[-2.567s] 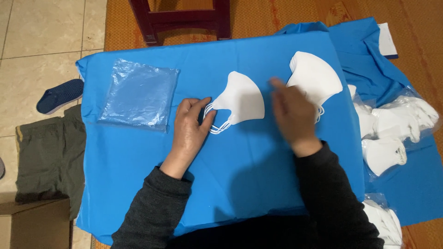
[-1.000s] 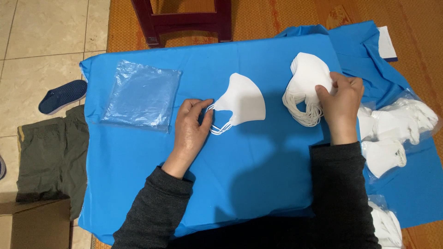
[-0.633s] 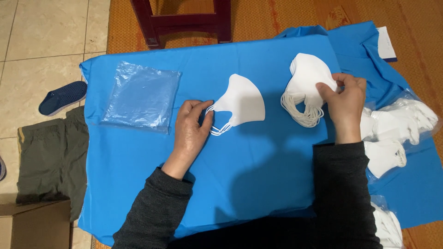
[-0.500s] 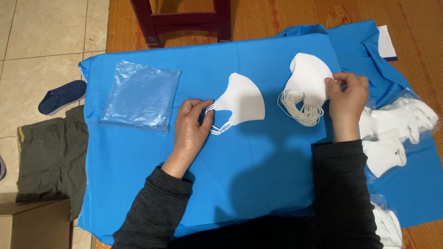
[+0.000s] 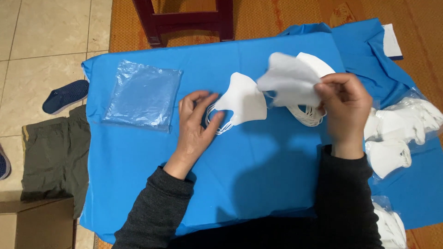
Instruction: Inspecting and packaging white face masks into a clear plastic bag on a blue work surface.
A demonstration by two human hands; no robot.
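Note:
My right hand (image 5: 346, 103) pinches one white face mask (image 5: 288, 83) and holds it, blurred, just above a stack of white masks (image 5: 311, 110) on the blue cloth (image 5: 258, 175). A small pile of folded white masks (image 5: 242, 99) lies in the middle of the cloth. My left hand (image 5: 196, 127) lies flat beside it, fingers apart, fingertips touching the ear loops. Both arms wear dark sleeves.
A stack of clear plastic bags (image 5: 144, 94) lies at the cloth's left. More white masks in plastic (image 5: 399, 133) sit at the right. A dark wooden stool base (image 5: 184, 20) stands beyond the cloth. A blue shoe (image 5: 64, 96), an olive garment (image 5: 57, 157) and a cardboard box (image 5: 37, 226) lie left.
My right hand has lifted one mask off the right-hand stack and carried it leftward toward the middle pile. My left hand has stayed on the middle pile's loops.

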